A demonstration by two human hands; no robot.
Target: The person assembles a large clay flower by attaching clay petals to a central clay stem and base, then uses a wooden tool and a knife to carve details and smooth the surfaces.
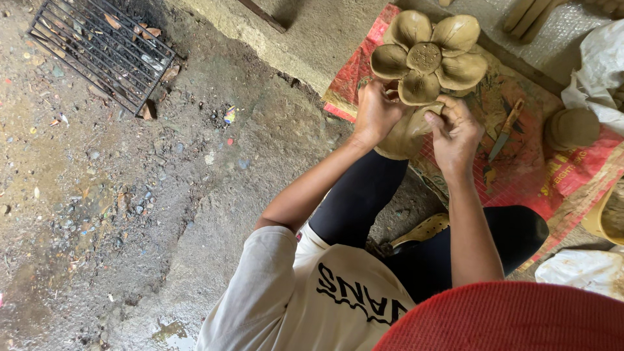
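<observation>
A rough concrete floor (130,195) fills most of the view, littered with small chips and stones, with a black metal grate (104,49) lying on it at the upper left. To the right a red printed plastic sack (520,162) is spread flat on the floor as a work mat. On the sack sits a grey-brown clay flower (426,58), five rounded petals around a dimpled disc, joined to a bulging clay body (406,133) below it.

The person's legs in black leggings (364,195) reach toward the sack, a yellow sandal (422,229) showing between them.

The left hand (377,114) is closed around the left side of the clay body, just under the lower-left petal, its fingers (374,91) curled and pressed onto the clay. The right hand (455,133) rests on the right side of the same body, its fingers (448,107) bent, with the tips pinching clay directly below the lowest petal. The flower thus lies above and between both hands, touching them.

A round clay lump (573,128) lies on the sack to the right. A small knife (506,130) with a wooden handle lies between that lump and the right hand.
</observation>
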